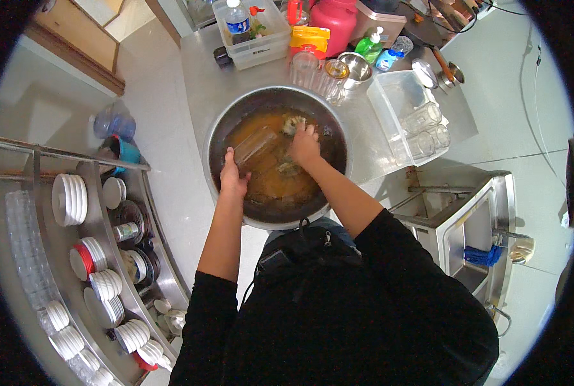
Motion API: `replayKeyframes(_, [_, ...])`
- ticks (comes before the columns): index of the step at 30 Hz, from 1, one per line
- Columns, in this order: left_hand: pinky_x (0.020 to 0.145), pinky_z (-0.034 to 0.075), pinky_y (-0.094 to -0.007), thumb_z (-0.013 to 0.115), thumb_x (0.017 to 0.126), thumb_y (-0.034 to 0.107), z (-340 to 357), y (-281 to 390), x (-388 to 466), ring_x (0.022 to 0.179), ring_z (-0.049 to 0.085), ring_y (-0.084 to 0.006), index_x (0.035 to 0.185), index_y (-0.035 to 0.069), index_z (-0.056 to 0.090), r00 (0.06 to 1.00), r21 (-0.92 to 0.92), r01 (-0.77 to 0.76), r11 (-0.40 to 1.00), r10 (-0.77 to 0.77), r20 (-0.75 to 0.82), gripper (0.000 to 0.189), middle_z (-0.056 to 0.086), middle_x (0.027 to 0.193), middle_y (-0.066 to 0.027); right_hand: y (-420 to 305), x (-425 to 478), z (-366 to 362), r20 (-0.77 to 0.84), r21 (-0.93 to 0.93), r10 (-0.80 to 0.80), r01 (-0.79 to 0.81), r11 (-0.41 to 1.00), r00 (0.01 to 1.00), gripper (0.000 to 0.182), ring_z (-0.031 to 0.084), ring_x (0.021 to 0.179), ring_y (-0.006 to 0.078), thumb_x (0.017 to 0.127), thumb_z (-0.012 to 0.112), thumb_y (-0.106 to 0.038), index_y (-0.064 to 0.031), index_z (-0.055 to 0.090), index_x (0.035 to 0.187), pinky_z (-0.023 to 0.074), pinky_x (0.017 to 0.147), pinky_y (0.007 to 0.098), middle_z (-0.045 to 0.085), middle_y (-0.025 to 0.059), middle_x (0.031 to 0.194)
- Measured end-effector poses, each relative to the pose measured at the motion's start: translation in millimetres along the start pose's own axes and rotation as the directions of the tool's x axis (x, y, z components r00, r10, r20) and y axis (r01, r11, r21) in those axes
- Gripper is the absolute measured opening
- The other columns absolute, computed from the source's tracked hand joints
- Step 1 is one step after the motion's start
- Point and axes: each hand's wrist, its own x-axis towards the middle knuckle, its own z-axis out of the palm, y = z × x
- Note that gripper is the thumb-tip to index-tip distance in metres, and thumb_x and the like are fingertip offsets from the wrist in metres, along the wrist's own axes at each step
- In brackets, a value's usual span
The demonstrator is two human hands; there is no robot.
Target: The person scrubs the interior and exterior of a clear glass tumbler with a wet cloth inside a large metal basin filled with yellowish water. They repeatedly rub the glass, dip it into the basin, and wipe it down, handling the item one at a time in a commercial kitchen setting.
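Note:
A large round metal basin (278, 219) holds brownish, murky water. My left hand (234, 174) is at the basin's left side, its thumb and fingers around the near end of a clear straight-sided glass (256, 144) lying slantwise in the water. Toward the back right of the basin, my right hand (306, 144) has its fingers on a pale, wet, crumpled thing (293, 124), perhaps a scrubber or cloth; whether it is gripped is unclear. Another blurred lump (289, 167) shows in the water beneath my right wrist.
Behind the basin stand glass mugs (303, 68), a steel bowl (356, 67) and a clear bin (258, 57) with a bottle. To the right, a plastic bin (379, 103) holds several glasses (423, 118). A steel sink (480, 217) is at right; shelves with stacked white dishes (70, 200) are at left.

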Motion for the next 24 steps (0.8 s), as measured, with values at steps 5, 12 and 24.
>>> replayKeyframes(5, [0.070,0.038,-0.0370,0.055,0.085,0.052,0,2,0,0.086,0.048,-0.0183,0.114,0.018,0.053,0.993,0.081,-0.013,0.997,0.022,-0.112,0.045,0.055,0.105,-0.0017,20,12,0,0.251,0.570,-0.187,0.011,0.821,0.950,0.047,0.061,0.091,0.0290,0.070,0.073,-0.022,0.0015,0.060,0.108,0.0481,0.081,0.0371,0.064,0.0183,0.093])
replayKeyframes(12, [0.066,0.037,-0.0322,0.052,0.085,0.051,12,12,-17,0.084,0.051,-0.0159,0.111,0.016,0.053,0.999,0.122,-0.051,0.991,0.051,0.009,0.044,0.056,0.101,-0.0010,23,3,-67,0.423,0.833,-0.301,-0.236,0.501,0.855,0.034,0.060,0.091,0.0191,0.077,0.065,-0.005,0.0058,0.058,0.109,0.0469,0.082,0.0276,0.063,0.0112,0.101])
replayKeyframes(24, [0.072,0.037,-0.0307,0.047,0.083,0.055,7,10,-18,0.097,0.052,-0.0161,0.120,0.014,0.052,0.939,0.153,-0.134,0.979,0.076,0.335,0.055,0.058,0.110,-0.0027,-6,-13,-104,0.550,0.621,-0.687,0.318,0.717,0.476,0.052,0.051,0.107,0.0132,0.079,0.057,-0.002,-0.0028,0.048,0.130,0.0376,0.094,0.0251,0.056,0.0114,0.122])
